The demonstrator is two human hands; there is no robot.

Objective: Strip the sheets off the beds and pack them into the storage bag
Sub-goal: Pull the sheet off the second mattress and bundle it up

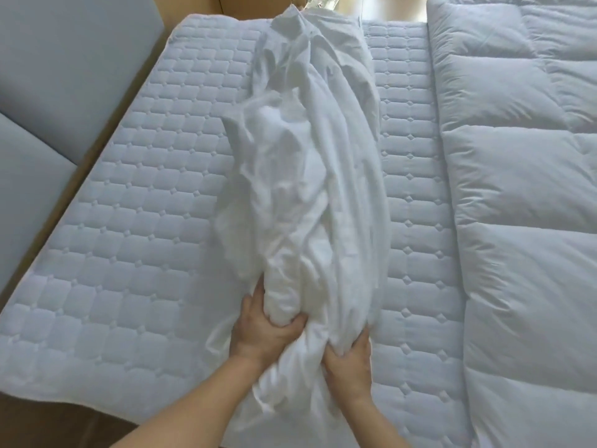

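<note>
A white sheet (pixel 310 176) lies bunched into a long crumpled heap down the middle of the quilted pale-blue mattress pad (pixel 135 221). Its far end reaches the head of the bed. My left hand (pixel 261 328) grips the near end of the bundle from the left, thumb dug into the folds. My right hand (pixel 350 360) grips the same end from the right, its fingers curled into the cloth. No storage bag is in view.
A thick pale-blue duvet (pixel 523 189) lies folded along the right side of the bed. Padded blue panels (pixel 48 92) stand at the left beyond a wooden bed frame edge (pixel 64 227). Something small with red marks (pixel 319 0) sits past the bed's head.
</note>
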